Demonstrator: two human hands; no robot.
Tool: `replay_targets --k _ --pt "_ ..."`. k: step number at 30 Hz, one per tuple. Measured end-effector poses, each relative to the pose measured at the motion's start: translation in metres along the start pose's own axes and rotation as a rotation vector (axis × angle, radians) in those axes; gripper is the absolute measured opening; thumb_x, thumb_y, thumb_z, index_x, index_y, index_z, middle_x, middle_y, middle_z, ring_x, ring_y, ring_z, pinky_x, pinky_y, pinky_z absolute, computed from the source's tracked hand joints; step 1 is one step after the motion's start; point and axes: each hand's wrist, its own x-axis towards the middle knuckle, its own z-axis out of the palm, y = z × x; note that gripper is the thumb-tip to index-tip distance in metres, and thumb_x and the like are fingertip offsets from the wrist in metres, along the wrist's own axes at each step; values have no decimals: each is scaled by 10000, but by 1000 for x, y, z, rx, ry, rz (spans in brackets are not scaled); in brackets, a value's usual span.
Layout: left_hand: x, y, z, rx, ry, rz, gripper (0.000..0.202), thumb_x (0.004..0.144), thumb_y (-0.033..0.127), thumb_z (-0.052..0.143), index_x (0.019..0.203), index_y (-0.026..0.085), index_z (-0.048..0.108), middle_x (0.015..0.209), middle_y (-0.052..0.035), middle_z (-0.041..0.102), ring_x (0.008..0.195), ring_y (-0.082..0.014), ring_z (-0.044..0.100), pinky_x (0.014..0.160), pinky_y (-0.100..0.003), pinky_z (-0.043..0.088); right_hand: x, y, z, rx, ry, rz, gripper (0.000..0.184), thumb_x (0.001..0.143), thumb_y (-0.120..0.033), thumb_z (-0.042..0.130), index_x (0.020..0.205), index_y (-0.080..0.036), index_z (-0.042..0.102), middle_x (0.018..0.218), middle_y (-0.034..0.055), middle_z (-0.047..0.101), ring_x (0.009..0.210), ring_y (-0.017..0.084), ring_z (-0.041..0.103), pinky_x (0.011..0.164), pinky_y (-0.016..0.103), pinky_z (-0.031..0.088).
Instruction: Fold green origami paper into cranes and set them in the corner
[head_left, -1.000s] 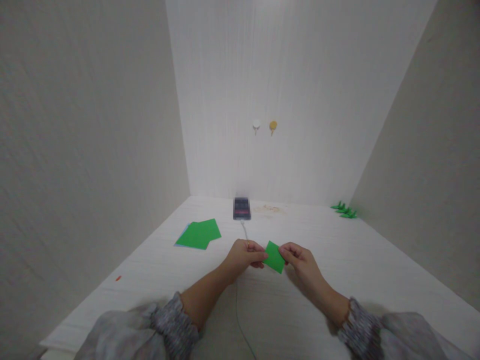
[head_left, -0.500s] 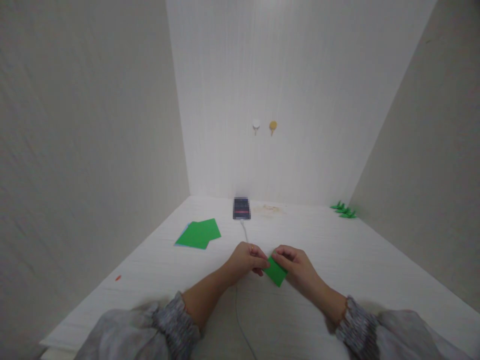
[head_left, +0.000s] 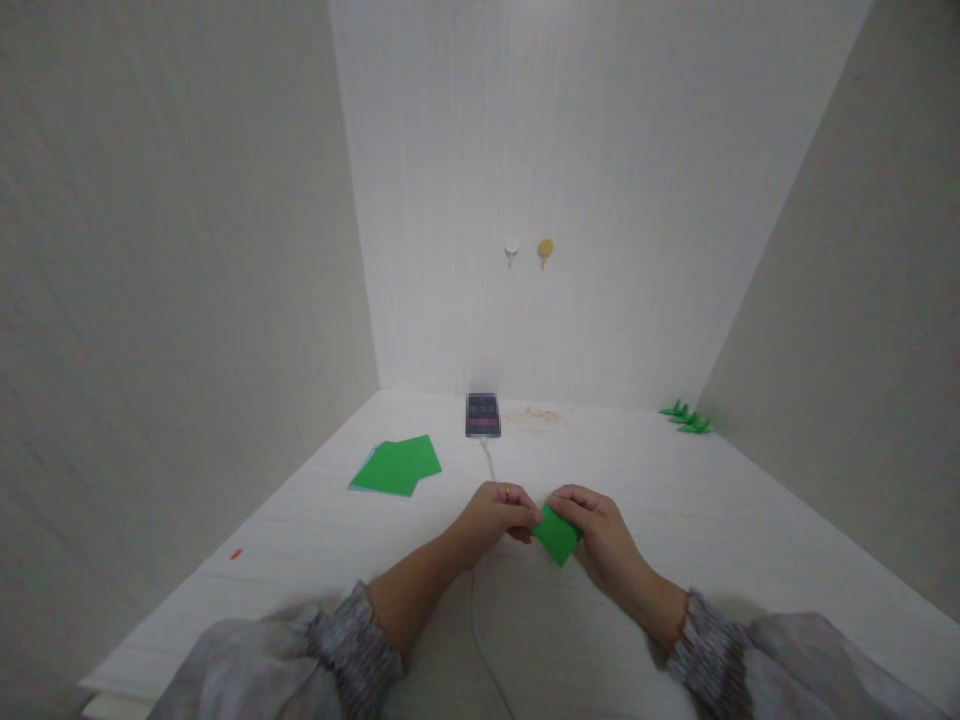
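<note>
A small folded square of green paper (head_left: 557,537) is held between my two hands, over the middle of the white table. My left hand (head_left: 496,518) pinches its left corner between thumb and fingers; a ring shows on one finger. On the other side, my right hand (head_left: 592,520) grips the upper right edge, thumb on top and fingers partly hidden behind the paper. One corner of the paper points down toward me.
Flat green sheets (head_left: 397,467) lie overlapping at the left. A phone (head_left: 482,415) with a white cable (head_left: 480,640) stands by the back wall. Folded green paper pieces (head_left: 686,418) sit in the right back corner. A small red scrap (head_left: 236,553) lies far left. Two hooks (head_left: 545,248) hang on the wall.
The green paper has turned slightly and shifted a little up and right in my hands. Both hands keep their grip and have barely moved.
</note>
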Motion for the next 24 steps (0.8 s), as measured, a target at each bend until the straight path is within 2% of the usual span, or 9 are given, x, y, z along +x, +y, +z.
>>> replay_targets --k 4,6,11,14,18,22,24 --pt "2 -8 -6 15 -3 -17 131 537 234 640 533 113 589 443 3 542 417 -91 485 465 -227 374 9 -4 -13 33 181 -62 163 640 -322 610 604 -166 581 547 -2 526 503 123 456 482 242 365" --pt "3 -10 -9 12 8 -9 143 534 242 647 537 113 586 453 3 547 419 -89 489 471 -227 381 12 -6 -17 31 195 -55 187 621 -333 625 594 -154 578 540 6 527 500 128 459 479 246 366" --pt "2 -7 -7 -12 44 15 232 568 334 649 605 113 587 527 -7 579 453 -80 506 503 -220 397 8 -4 -11 30 90 -10 217 606 -350 645 614 -141 586 539 0 535 492 124 469 490 249 373" --pt "2 -6 -4 5 17 19 292 621 405 602 627 114 591 536 -10 580 464 -79 511 513 -218 397 3 -1 -5 -18 -3 5 203 628 -358 628 602 -159 599 542 -6 550 495 120 475 499 244 375" --pt "3 -9 -3 21 -24 -15 268 562 353 659 670 114 603 545 1 582 468 -84 518 517 -221 393 2 3 -3 -62 -83 29 195 635 -355 625 595 -164 618 542 -5 563 497 117 480 487 236 366" --pt "6 -10 -5 -8 56 25 254 547 325 671 660 112 593 535 9 574 469 -82 515 519 -221 389 6 6 -3 -38 -60 -1 208 653 -364 614 668 -157 620 616 14 587 555 127 500 531 245 385" --pt "8 -10 -6 -31 93 53 258 548 328 672 657 110 587 529 9 570 474 -81 514 525 -220 389 7 5 -3 -55 -29 -26 214 669 -372 597 647 -159 606 582 5 561 539 122 481 520 241 372"
